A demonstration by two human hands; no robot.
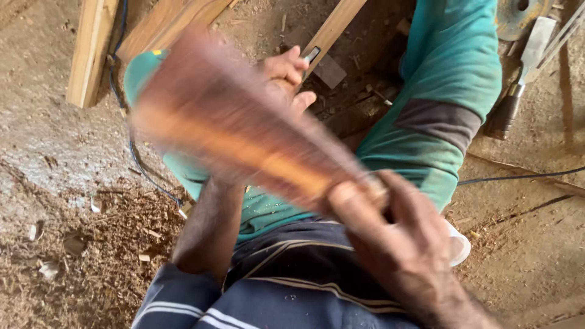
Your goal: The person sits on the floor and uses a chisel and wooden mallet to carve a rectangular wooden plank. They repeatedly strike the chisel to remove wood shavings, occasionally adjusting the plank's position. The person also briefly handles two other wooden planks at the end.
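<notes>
A flat reddish-brown wooden piece [244, 131], blurred by motion, lies slanted across the middle of the head view. My right hand [390, 234] grips its near, narrow end at lower right. My left hand [289, 76] reaches past the piece and holds its far edge, fingers curled over the top. My left forearm [207, 228] runs under the wood. Beneath the piece are my knees in teal trousers [451, 79].
Sawdust and wood chips [91, 244] cover the ground at left. Pale timber planks [91, 49] lie at the top left, another plank [332, 27] at top centre. A chisel-like tool [518, 85] rests at the upper right, with a black cable [518, 176] nearby.
</notes>
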